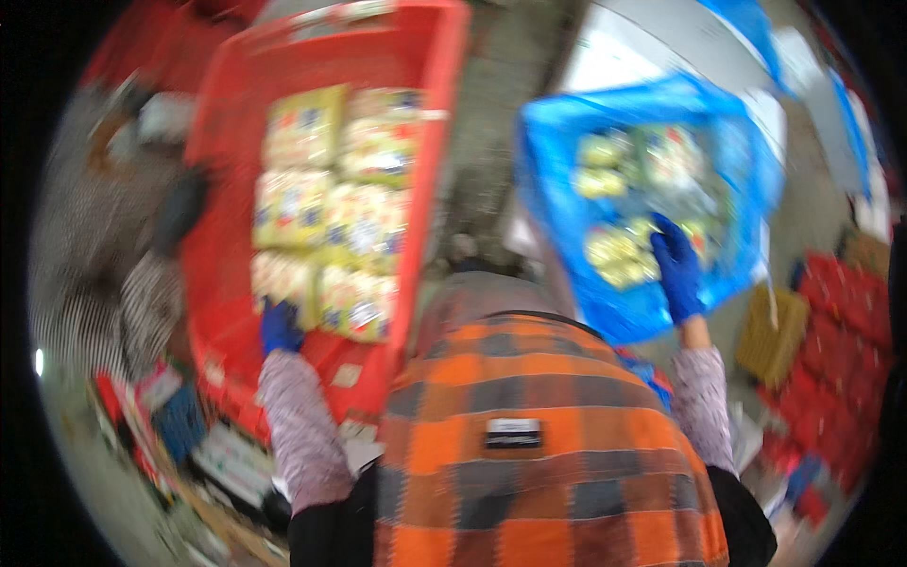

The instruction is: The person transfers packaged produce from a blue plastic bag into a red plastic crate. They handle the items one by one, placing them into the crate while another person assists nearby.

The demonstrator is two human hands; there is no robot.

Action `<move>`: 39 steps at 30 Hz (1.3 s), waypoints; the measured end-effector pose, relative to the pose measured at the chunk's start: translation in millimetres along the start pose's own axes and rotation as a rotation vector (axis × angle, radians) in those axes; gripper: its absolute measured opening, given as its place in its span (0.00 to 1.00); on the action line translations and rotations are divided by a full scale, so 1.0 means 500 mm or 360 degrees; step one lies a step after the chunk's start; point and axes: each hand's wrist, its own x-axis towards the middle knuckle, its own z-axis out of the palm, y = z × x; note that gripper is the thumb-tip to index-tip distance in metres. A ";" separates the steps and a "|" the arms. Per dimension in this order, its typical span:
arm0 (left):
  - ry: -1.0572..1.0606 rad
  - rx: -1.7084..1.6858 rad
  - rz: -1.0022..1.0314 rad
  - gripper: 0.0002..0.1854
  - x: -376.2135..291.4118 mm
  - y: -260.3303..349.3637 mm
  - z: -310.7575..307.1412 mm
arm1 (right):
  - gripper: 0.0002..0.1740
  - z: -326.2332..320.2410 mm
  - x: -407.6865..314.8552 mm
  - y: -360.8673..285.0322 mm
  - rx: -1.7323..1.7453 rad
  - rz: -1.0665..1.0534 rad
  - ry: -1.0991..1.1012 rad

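My left hand [282, 327], in a blue glove, is at the near end of a clear-wrapped packet [283, 280] in a long red plastic crate [234, 283]. Its fingertips touch or almost touch the wrapper; blur hides the grip. Several similar packets with yellow-green sides [365, 227] lie there in two columns. On the right, my right hand [678, 273], also gloved in blue, reaches into a box lined with a blue plastic bag [549, 163]. Its fingers point down beside pale yellow wrapped packs [620, 255]. Whether they hold one cannot be seen. Farther in lies another clear-wrapped packet [673, 156].
A strip of concrete floor [489, 113] runs between crate and box. White cartons [659, 35] stand beyond the box. At right are red bundles [836, 347] and a yellow-brown block [772, 333]. Another person's dark sleeve or limb [181, 209] appears beside the crate's left wall.
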 end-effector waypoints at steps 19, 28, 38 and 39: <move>-0.0800 0.0580 0.0874 0.22 -0.616 0.160 0.509 | 0.18 0.204 0.153 0.317 -0.1777 -0.0847 -0.0753; -0.1064 0.0636 0.0658 0.24 -0.636 0.102 0.546 | 0.36 -0.043 0.089 0.049 0.0016 0.0089 -0.0605; -0.1786 0.0583 0.0237 0.42 -0.678 0.012 0.704 | 0.44 -0.026 -0.095 -0.100 0.2114 -0.0065 -0.0786; -0.1826 0.0561 0.0365 0.42 -0.671 0.020 0.696 | 0.44 -0.025 -0.096 -0.113 0.1805 0.0072 -0.0704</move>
